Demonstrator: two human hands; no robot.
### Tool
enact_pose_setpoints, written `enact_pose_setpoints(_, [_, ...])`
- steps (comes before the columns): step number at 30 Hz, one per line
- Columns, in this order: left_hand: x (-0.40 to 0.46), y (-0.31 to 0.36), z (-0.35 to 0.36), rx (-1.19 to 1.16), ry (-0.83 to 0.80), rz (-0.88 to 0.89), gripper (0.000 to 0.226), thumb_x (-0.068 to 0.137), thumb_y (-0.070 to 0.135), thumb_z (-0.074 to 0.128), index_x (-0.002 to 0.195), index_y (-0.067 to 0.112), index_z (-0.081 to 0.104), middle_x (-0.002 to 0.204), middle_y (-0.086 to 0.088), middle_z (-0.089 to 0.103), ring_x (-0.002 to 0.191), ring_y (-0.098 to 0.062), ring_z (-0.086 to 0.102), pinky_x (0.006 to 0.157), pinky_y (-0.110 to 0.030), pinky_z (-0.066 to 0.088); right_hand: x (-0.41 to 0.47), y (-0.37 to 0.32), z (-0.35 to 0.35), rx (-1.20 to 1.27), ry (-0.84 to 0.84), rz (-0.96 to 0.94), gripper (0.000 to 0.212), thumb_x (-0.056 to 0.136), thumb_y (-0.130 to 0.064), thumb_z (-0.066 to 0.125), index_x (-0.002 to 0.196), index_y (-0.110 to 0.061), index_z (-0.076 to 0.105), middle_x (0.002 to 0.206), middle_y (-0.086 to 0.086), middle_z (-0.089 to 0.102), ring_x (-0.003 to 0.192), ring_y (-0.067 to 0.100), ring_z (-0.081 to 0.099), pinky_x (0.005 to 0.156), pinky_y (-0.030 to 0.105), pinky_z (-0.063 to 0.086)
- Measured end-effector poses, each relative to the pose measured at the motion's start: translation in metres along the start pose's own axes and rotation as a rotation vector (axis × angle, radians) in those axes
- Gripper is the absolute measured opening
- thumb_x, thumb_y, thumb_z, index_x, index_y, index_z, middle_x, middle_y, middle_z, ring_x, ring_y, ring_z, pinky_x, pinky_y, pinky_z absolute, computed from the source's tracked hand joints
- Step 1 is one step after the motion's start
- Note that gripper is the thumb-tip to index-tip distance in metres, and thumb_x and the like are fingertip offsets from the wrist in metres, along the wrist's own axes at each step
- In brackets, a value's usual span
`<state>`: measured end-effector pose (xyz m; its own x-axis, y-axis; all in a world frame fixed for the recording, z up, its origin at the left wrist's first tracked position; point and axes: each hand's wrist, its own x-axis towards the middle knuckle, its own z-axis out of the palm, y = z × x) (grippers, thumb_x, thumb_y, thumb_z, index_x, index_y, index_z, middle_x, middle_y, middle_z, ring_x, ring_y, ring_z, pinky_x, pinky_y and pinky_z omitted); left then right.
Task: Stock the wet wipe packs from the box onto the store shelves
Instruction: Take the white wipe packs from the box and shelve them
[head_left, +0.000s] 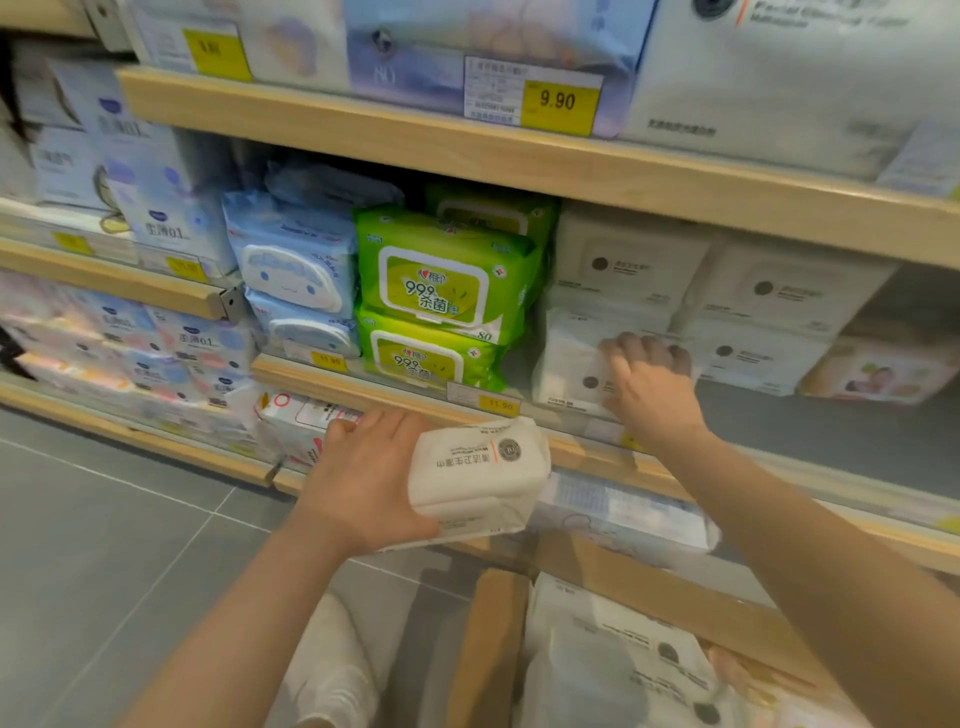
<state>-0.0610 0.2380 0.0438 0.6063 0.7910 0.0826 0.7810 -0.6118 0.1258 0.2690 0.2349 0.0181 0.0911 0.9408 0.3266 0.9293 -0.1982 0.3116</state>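
Observation:
My left hand (366, 480) grips a white wet wipe pack (480, 475) held flat in front of the middle shelf edge (395, 387). My right hand (652, 387) reaches onto that shelf and presses on another white pack (569, 364) that stands beside the green packs (441, 275). More white packs (779, 296) are stacked on the shelf to the right. At the bottom, the cardboard box (491, 644) holds several white packs (613, 660).
Blue cartoon-lid packs (293, 265) sit left of the green ones. The upper shelf (519, 156) carries large packs and a yellow 9.90 price tag (558, 104). Grey shelf surface (831, 447) shows right of my right hand. Grey floor tiles (104, 519) lie at the left.

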Motion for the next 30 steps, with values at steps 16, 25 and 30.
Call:
enact_pose_setpoints(16, [0.018, 0.006, 0.005, 0.046, -0.067, -0.014, 0.075, 0.057, 0.063, 0.068, 0.117, 0.030, 0.038, 0.116, 0.009, 0.044, 0.110, -0.015, 0.039, 0.089, -0.035, 0.028, 0.046, -0.005, 0.015, 0.120, -0.110, 0.029, 0.065, 0.082, -0.021, 0.068, 0.137, -0.009, 0.036, 0.137, 0.018, 0.038, 0.124, 0.037, 0.034, 0.107, 0.057, 0.023])
enact_pose_setpoints(25, [0.010, 0.043, 0.012, -0.051, -0.005, 0.098, 0.076, 0.052, 0.059, 0.070, 0.116, 0.030, 0.043, 0.112, 0.012, 0.047, 0.109, -0.013, 0.041, 0.086, -0.032, 0.029, -0.071, -0.025, -0.083, 0.845, -0.460, -0.308, 0.101, 0.066, -0.059, 0.075, 0.147, -0.034, 0.021, 0.151, -0.011, 0.028, 0.135, 0.006, 0.026, 0.112, 0.027, 0.021])
enact_pose_setpoints(30, [0.000, 0.080, 0.014, -0.098, -0.066, 0.195, 0.077, 0.052, 0.056, 0.073, 0.119, 0.030, 0.043, 0.116, 0.011, 0.047, 0.113, -0.012, 0.041, 0.087, -0.032, 0.029, -0.102, -0.041, -0.080, 0.473, -0.500, -0.300, 0.110, 0.057, -0.068, 0.073, 0.146, -0.030, 0.021, 0.140, -0.003, 0.046, 0.126, 0.019, 0.043, 0.107, 0.038, 0.033])
